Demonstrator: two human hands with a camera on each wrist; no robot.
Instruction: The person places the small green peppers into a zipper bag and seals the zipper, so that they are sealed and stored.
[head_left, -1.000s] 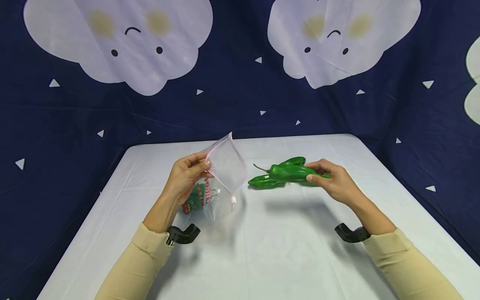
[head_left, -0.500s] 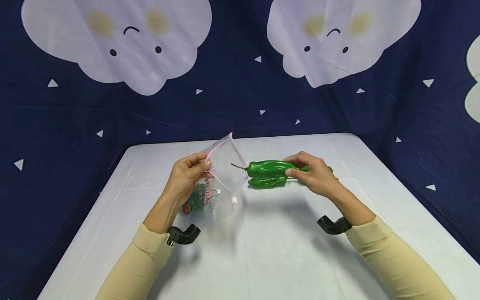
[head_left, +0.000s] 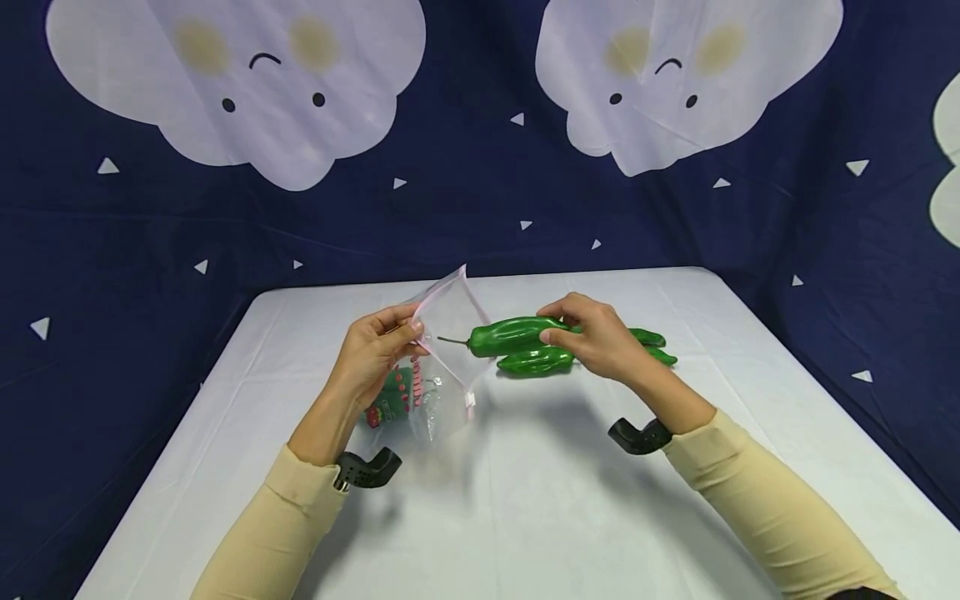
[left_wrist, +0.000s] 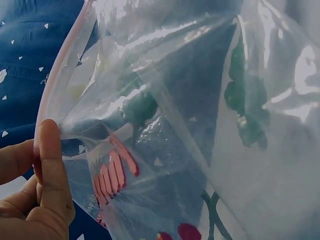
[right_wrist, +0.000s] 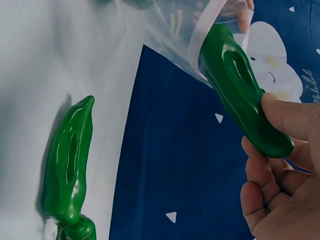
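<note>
- As far as I can judge from my remote place, the step in hand is to put one green pepper (head_left: 506, 337) into the clear bag (head_left: 446, 402); its stem end is at the open mouth, while a good part of the body is outside.
- With the left hand (head_left: 375, 346) I pinch the pink rim (left_wrist: 50, 84) of the bag between thumb and fingers, and the mouth gapes towards the pepper.
- With the right hand (head_left: 592, 337) I grip the pepper near its tail end; the right wrist view shows the far end within the rim.
- The two hands are apart from each other; the held pepper lies between them, raised above the table (head_left: 555, 508), almost level, its stem pointing to the left hand.
- On the table lies a second pepper (head_left: 536, 362), and beyond the right hand more green (head_left: 648, 337) shows, partly covered; the exact count I cannot tell.
- Through the film I see green shapes and print, but whether something lies inside, I cannot tell.
- The next move, I think, calls for a gentle push leftward, with a steady rim, because the thin film may fold and catch the pepper.
</note>
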